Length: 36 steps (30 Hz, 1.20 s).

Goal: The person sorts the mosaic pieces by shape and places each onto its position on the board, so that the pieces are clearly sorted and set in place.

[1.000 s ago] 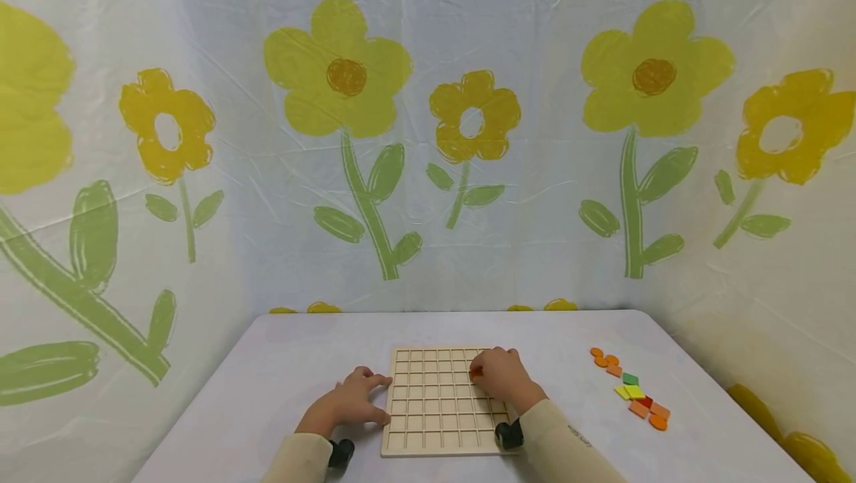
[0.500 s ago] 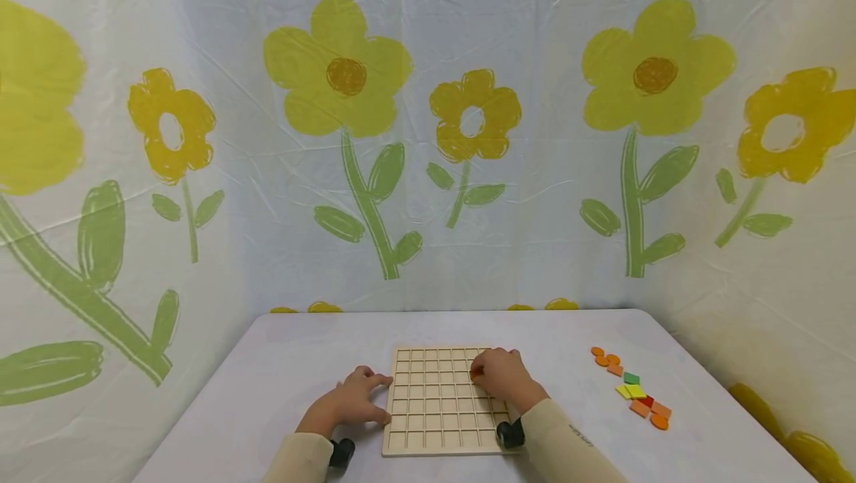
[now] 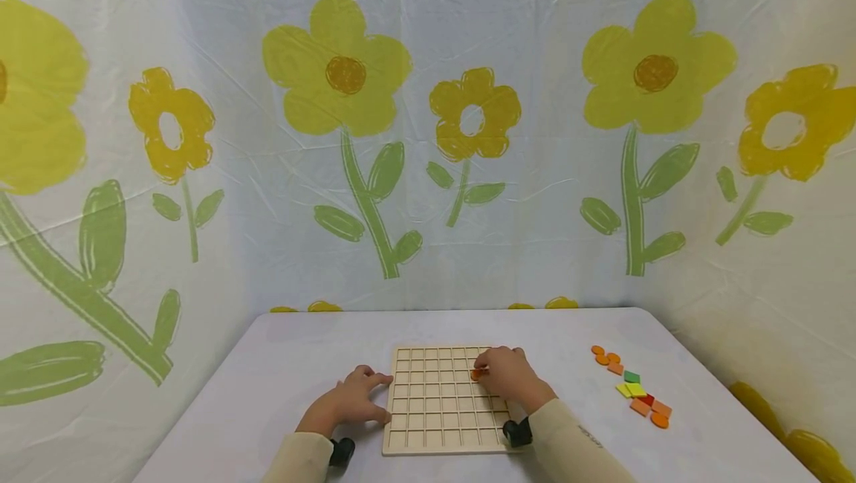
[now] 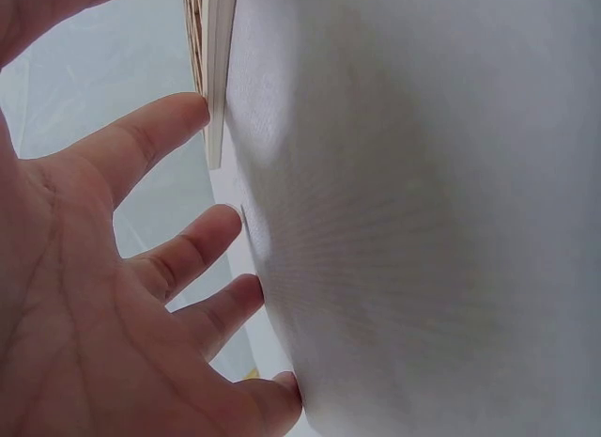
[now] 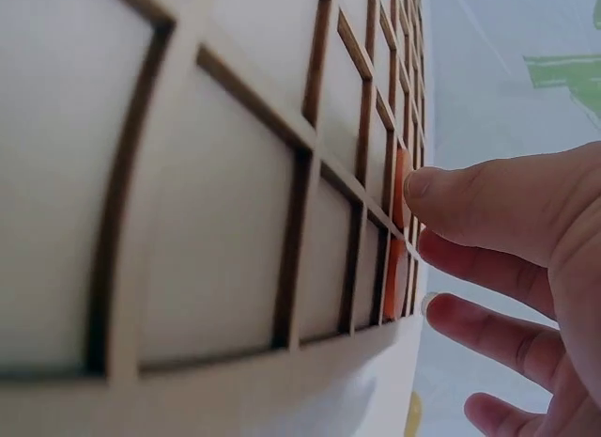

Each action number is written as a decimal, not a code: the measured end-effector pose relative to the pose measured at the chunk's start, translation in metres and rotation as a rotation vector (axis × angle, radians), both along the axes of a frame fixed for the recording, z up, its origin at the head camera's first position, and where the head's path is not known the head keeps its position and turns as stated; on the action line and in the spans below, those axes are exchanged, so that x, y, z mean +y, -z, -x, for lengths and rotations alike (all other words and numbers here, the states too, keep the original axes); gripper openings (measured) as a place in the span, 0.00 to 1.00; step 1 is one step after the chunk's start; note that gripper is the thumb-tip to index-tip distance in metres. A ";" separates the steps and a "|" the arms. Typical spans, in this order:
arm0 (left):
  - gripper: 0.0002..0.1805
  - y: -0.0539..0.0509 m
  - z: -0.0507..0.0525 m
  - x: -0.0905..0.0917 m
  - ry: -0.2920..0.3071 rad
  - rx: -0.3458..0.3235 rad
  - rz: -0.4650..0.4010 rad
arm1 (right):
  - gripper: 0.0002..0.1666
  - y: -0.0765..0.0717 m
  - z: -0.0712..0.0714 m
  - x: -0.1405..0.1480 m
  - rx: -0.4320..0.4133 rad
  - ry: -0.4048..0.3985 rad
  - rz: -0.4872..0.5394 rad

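Observation:
A pale wooden board [image 3: 441, 401] with a raised grid lies on the table. My left hand [image 3: 351, 397] is at its left edge, fingers spread, with thumb and a fingertip against the rim; in the left wrist view one fingertip [image 4: 192, 110] touches the board's side. Over the board's upper right part is my right hand [image 3: 511, 375]. An orange round piece [image 3: 475, 375] shows just left of its fingertips. Seen from the right wrist, two orange pieces sit among the grid cells, and the thumb [image 5: 423, 185] is at the farther orange piece [image 5: 401, 188]; the fingers are loosely bent.
Right of the board lie loose flat pieces: several orange discs [image 3: 597, 350], orange squares [image 3: 640, 407], a green piece [image 3: 631, 377], yellow pieces [image 3: 635, 390] and a red piece [image 3: 646, 399]. A flower-printed cloth [image 3: 535, 260] hangs behind the white table [image 3: 321, 349].
My right hand has shifted slightly right, its fingertips lifting a little and uncovering more of the orange round piece on the board. My left hand stays at the board's edge.

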<state>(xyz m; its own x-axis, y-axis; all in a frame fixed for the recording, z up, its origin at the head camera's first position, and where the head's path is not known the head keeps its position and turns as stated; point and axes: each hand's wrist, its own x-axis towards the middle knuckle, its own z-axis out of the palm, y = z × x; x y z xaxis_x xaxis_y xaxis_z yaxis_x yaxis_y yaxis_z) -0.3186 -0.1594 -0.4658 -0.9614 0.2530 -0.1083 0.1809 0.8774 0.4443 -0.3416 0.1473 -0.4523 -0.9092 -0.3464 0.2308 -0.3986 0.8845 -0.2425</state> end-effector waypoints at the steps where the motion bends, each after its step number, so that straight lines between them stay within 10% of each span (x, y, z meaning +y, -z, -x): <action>1: 0.39 0.000 0.000 0.000 -0.001 -0.001 0.001 | 0.07 -0.001 0.000 0.001 -0.007 0.009 -0.001; 36: 0.39 -0.005 -0.005 -0.001 0.032 0.011 -0.003 | 0.14 -0.005 0.009 0.107 -0.159 0.240 -0.026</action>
<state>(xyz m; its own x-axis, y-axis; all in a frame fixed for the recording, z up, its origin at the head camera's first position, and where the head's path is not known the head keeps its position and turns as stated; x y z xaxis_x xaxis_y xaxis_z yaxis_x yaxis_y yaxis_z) -0.3135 -0.1608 -0.4610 -0.9538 0.2843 -0.0972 0.2139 0.8698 0.4447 -0.3503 0.2543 -0.4474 -0.9900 -0.1205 0.0728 -0.1355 0.9557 -0.2614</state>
